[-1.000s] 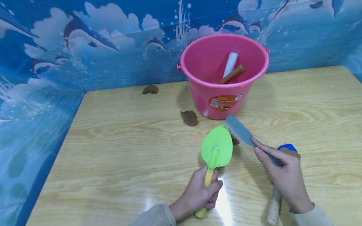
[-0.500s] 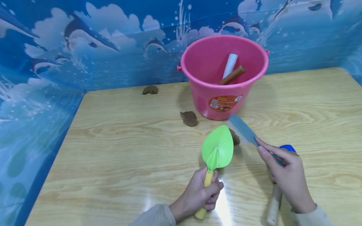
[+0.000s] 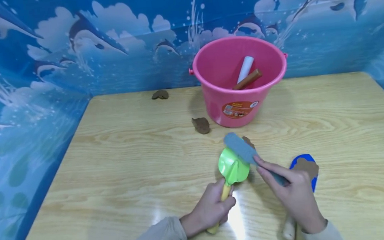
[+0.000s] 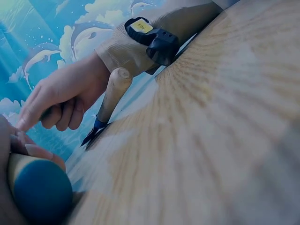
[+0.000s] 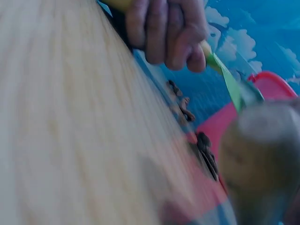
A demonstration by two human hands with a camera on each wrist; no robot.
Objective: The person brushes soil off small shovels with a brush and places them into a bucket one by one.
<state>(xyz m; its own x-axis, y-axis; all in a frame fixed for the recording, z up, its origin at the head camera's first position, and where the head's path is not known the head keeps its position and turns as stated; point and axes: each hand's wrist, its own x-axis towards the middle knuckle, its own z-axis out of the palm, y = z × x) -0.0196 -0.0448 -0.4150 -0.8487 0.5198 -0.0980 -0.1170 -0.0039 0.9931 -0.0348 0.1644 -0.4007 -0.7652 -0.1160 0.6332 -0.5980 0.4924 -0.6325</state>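
Note:
My left hand [image 3: 209,210] grips the yellow handle of a hand trowel with a green blade [image 3: 230,169], raised above the table. My right hand [image 3: 292,191] pinches the handle of a grey-blue brush [image 3: 239,146]. The brush head lies across the upper part of the green blade and hides its tip. A brown lump [image 3: 249,142] on the table shows partly behind the brush. Close under my right hand lies a second trowel with a blue blade [image 3: 311,159] and wooden handle [image 4: 115,91]; a flat brown piece [image 3: 305,167] covers part of that blade.
A pink bucket [image 3: 216,107] stands at the back, with a white roll [image 3: 245,68] and a brown stick [image 3: 247,79] inside. Two more brown lumps lie on the wooden table [image 3: 131,157], one lump [image 3: 201,125] near the bucket, another lump [image 3: 160,95] by the back edge.
My right hand has moved left with the brush, from beside the green blade to over it. The green blade has tilted, and more of the blue trowel shows.

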